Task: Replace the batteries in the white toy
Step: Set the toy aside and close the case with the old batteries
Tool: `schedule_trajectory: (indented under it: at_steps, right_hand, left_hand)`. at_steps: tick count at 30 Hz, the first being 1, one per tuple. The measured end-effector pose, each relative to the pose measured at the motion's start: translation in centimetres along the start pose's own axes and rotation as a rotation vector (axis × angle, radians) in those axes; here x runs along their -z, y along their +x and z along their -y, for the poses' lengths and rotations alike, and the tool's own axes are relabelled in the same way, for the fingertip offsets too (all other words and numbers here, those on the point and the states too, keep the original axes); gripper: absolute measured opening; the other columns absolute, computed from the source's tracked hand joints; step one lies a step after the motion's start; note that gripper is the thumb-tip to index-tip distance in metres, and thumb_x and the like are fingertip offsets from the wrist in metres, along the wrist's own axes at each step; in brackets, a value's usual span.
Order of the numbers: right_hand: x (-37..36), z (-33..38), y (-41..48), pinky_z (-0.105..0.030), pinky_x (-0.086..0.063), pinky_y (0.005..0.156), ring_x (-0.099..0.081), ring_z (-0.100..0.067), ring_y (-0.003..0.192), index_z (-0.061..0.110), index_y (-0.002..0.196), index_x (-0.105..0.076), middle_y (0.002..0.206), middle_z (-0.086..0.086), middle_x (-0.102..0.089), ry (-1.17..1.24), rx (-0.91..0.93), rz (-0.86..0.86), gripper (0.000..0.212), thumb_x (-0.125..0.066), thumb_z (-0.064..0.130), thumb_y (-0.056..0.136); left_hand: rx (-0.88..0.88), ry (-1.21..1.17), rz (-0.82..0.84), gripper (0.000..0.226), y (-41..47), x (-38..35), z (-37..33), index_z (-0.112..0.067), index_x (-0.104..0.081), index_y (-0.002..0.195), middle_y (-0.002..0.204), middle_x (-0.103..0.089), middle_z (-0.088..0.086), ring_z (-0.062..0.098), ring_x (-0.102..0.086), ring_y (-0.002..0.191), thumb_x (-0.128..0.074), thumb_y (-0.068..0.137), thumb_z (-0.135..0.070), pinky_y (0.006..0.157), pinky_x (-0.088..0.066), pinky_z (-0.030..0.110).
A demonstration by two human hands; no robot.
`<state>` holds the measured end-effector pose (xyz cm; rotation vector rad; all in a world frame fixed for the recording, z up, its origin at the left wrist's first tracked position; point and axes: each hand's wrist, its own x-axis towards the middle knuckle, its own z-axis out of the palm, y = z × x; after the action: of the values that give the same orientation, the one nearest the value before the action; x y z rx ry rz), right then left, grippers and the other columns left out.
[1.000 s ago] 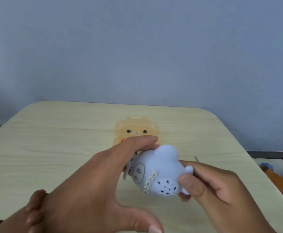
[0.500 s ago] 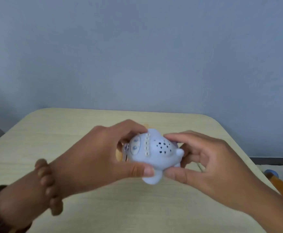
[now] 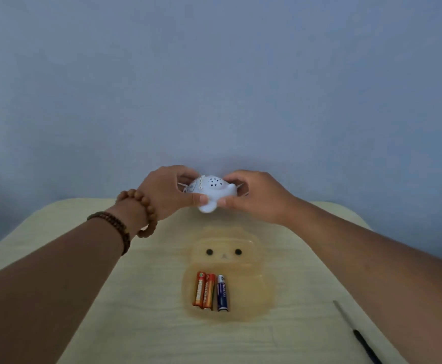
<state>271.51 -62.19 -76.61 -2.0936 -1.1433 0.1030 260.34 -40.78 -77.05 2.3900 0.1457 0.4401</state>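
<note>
The white toy, a small rounded animal shape with dark speaker holes and a row of beads, is held in the air above the far end of the table. My left hand grips its left side and my right hand grips its right side. Below, nearer to me, an orange translucent bear-shaped tray lies on the table. In it rest two orange batteries and one blue battery, side by side.
The pale wooden table has rounded far corners and a grey wall behind it. A thin dark-handled screwdriver lies at the right, near the table's edge. Bead bracelets circle my left wrist.
Both hands have carried the toy up and away from me. The tray and the batteries in it have come into full sight.
</note>
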Motion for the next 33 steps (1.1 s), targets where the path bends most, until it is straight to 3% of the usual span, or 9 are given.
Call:
schedule_trajectory:
  at_steps: [5,9,14,17,21,23,25,29,33]
  right_hand:
    - [-0.6,-1.2,0.2,-0.019,-0.054,0.084,-0.07,-0.001,0.099,0.029,0.124,-0.069,0.112,0.012,-0.074,0.0,0.004,0.079,0.048,-0.085,0.037,0.08]
    - [-1.3,-1.1,-0.1,-0.032,-0.056,0.081,-0.067,-0.007,0.093,0.032,0.118,-0.071,0.102,0.01,-0.071,-0.137,0.038,0.093,0.04,-0.077,0.047,0.082]
    - [-1.5,-0.5,-0.5,-0.024,-0.051,0.079,-0.063,-0.002,0.095,0.032,0.12,-0.068,0.101,0.017,-0.063,-0.134,0.0,0.115,0.034,-0.075,0.039,0.088]
    - [-0.9,0.0,-1.5,-0.029,-0.049,0.091,-0.06,-0.01,0.112,0.026,0.133,-0.057,0.125,0.009,-0.058,-0.133,-0.097,0.033,0.049,-0.073,0.041,0.09]
    - [0.0,0.3,-6.2,-0.017,-0.043,0.078,-0.062,-0.004,0.102,0.025,0.133,-0.06,0.12,0.011,-0.059,-0.152,-0.184,-0.217,0.046,-0.067,0.044,0.092]
    - [0.1,0.5,-8.8,-0.011,-0.042,0.076,-0.061,0.005,0.1,0.029,0.125,-0.066,0.115,0.015,-0.061,-0.164,-0.208,-0.15,0.04,-0.064,0.048,0.09]
    - [0.0,0.6,-10.5,-0.012,-0.043,0.079,-0.061,0.006,0.1,0.031,0.12,-0.07,0.113,0.015,-0.062,-0.156,-0.25,-0.074,0.037,-0.062,0.049,0.089]
    - [-0.8,1.7,-11.5,-0.027,-0.051,0.089,-0.063,-0.001,0.096,0.029,0.102,-0.076,0.105,0.013,-0.065,-0.136,-0.275,-0.072,0.016,-0.066,0.038,0.094]
    - [-1.6,3.0,-12.1,-0.025,-0.051,0.084,-0.064,-0.003,0.09,0.027,0.096,-0.075,0.102,0.009,-0.066,-0.164,-0.275,-0.097,0.01,-0.067,0.033,0.094]
  left_hand:
    - [-0.022,-0.01,0.029,0.049,-0.1,-1.1,1.5,-0.032,-0.07,0.112,0.102,-0.074,-0.016,0.001,-0.069,0.092,-0.088,0.067,-0.042,0.089,-0.055,0.03]
    - [-0.039,0.026,0.043,0.045,-0.7,-1.4,2.2,-0.036,-0.071,0.113,0.101,-0.074,-0.02,-0.005,-0.067,0.092,-0.083,0.071,-0.048,0.083,-0.05,0.02]
    - [-0.027,0.002,0.041,0.041,-0.8,-1.7,2.3,-0.038,-0.07,0.11,0.099,-0.073,-0.022,-0.008,-0.066,0.088,-0.081,0.072,-0.05,0.078,-0.048,0.015]
    - [0.021,-0.026,0.031,0.064,-1.3,-1.5,2.1,-0.029,-0.064,0.126,0.115,-0.069,-0.017,-0.001,-0.067,0.095,-0.08,0.068,-0.053,0.087,-0.05,0.021]
    - [0.14,-0.036,-0.018,0.095,-3.6,0.0,0.5,-0.023,-0.052,0.137,0.13,-0.058,-0.008,0.007,-0.064,0.102,-0.071,0.055,-0.068,0.087,-0.05,0.023]
    - [0.055,0.046,-0.098,0.081,-6.8,1.1,-0.7,-0.037,-0.058,0.12,0.121,-0.058,-0.017,0.0,-0.062,0.101,-0.067,0.053,-0.081,0.083,-0.054,0.024]
    - [-0.108,0.086,-0.081,0.062,-10.8,1.5,-2.2,-0.045,-0.062,0.104,0.112,-0.06,-0.022,-0.003,-0.061,0.102,-0.067,0.057,-0.084,0.073,-0.053,0.014]
    - [-0.202,0.049,0.145,0.042,-16.5,-0.3,-4.1,-0.047,-0.072,0.093,0.12,-0.055,-0.025,-0.001,-0.06,0.107,-0.082,0.058,-0.067,0.081,-0.05,0.015]
    - [-0.183,0.02,0.081,0.023,-18.0,-1.2,-4.1,-0.04,-0.074,0.082,0.118,-0.055,-0.027,-0.002,-0.061,0.106,-0.09,0.065,-0.038,0.089,-0.048,0.022]
